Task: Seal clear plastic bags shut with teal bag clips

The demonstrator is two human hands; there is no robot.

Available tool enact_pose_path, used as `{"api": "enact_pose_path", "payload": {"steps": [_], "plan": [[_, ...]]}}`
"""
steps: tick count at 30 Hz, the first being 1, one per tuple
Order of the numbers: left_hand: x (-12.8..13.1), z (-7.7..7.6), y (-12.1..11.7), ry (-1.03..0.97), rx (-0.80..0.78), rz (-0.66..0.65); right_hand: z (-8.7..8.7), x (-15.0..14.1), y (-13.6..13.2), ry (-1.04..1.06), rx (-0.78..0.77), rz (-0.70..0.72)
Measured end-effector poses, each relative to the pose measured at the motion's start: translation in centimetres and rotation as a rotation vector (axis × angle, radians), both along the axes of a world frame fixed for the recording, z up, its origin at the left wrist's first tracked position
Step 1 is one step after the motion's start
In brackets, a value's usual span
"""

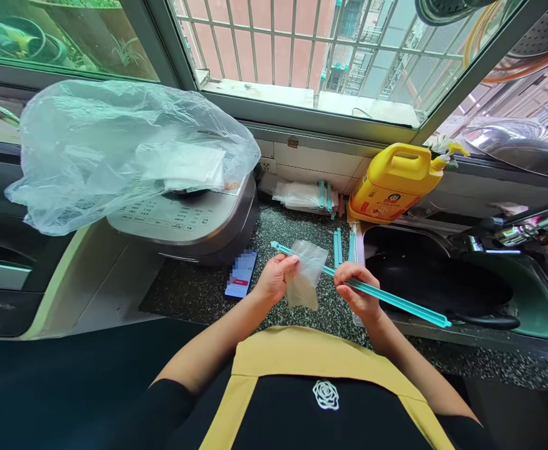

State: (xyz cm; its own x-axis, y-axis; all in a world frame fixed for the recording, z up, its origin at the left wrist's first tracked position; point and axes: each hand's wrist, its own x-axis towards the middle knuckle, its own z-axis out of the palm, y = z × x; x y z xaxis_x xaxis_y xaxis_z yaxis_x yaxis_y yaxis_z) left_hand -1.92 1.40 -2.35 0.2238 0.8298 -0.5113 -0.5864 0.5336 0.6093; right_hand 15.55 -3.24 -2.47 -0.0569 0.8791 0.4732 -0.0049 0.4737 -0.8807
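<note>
Between my hands is a small translucent plastic bag (304, 284) with something pale in its lower part. A long turquoise bag-sealing stick (400, 301) runs across the upper part of the bag and slants down to the right. My left hand (276, 275) pinches the bag and the stick near the stick's left end. My right hand (358, 289) has its fingers closed around the stick, just right of the bag. Shorter turquoise sealing sticks (338, 247) lie on the speckled counter (278, 225) behind my right hand.
A grey rice cooker (180, 215) with a large plastic bag (114, 144) on top stands left. A phone (241, 274) lies before it. At right are a yellow jug (390, 184) and a dark wok (437, 284) in the sink (543, 306). Bundled bags (297, 195) lie by the wall.
</note>
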Motion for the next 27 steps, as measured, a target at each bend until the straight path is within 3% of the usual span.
{"api": "enact_pose_path", "payload": {"steps": [6, 12, 16, 21, 27], "plan": [[0.2, 0.4, 0.0, -0.043, -0.018, 0.087, -0.1, -0.9, -0.6, 0.095, -0.012, -0.128], [0.2, 0.5, -0.2, -0.017, 0.000, 0.086, -1.0, -0.6, -1.2, -0.169, 0.098, -0.344], [0.3, 0.3, -0.4, -0.019, 0.017, 0.090, -1.3, 0.3, -1.0, -0.329, 0.261, -0.355], [0.2, 0.0, -0.6, -0.045, 0.035, 0.076, 0.1, 1.0, -0.5, -0.457, 0.412, -0.318], [0.2, 0.3, -1.0, -0.041, 0.070, 0.053, 1.2, 1.0, -0.2, -0.580, 0.454, -0.303]]}}
